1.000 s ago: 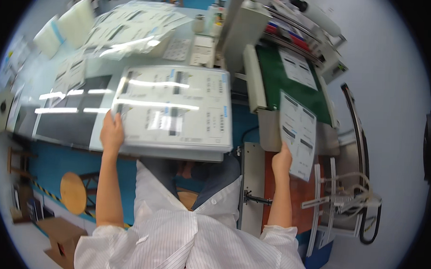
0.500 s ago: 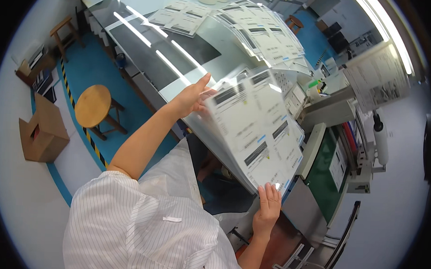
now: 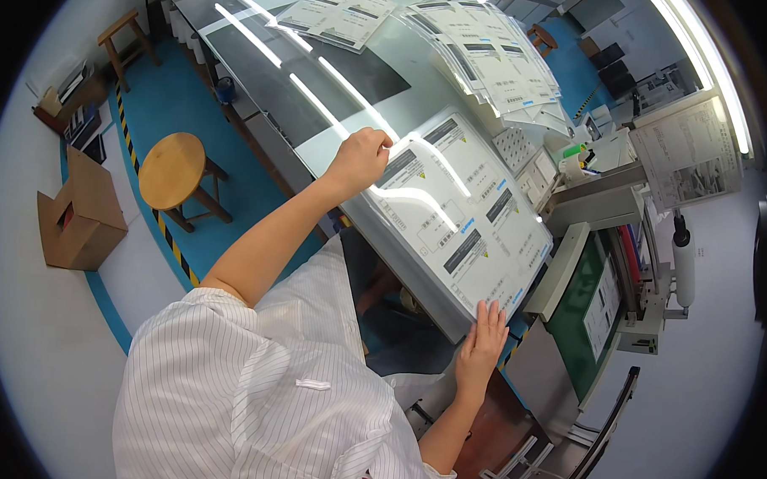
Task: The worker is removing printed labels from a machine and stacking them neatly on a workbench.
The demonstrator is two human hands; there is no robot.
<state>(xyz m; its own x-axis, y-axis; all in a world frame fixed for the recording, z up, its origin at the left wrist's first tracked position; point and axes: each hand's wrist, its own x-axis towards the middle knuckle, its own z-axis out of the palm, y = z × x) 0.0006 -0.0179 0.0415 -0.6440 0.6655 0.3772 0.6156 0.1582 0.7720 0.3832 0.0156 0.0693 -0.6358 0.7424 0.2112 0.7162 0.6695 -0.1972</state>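
A glossy printed sheet (image 3: 462, 210), white with black bars and small blue and yellow marks, lies over the near right end of the worktable, bent light reflections across it. At its left corner my left hand (image 3: 358, 161) is closed, the fingers curled in a pinch at the edge; the fingertips are partly hidden. My right hand (image 3: 481, 344) rests at the sheet's near edge, fingers stretched out and touching it, holding nothing.
Behind lies a pile of similar sheets (image 3: 491, 53), with a smaller group of sheets (image 3: 339, 14) to its left. A green-topped machine (image 3: 577, 305) stands at the right. A wooden stool (image 3: 173, 171) and an opened cardboard box (image 3: 82, 220) are on the floor at left.
The printed sheet, raised and blurred before, now lies flatter. My left hand has changed from spread fingers to a closed pinch; my right hand stays near the front edge.
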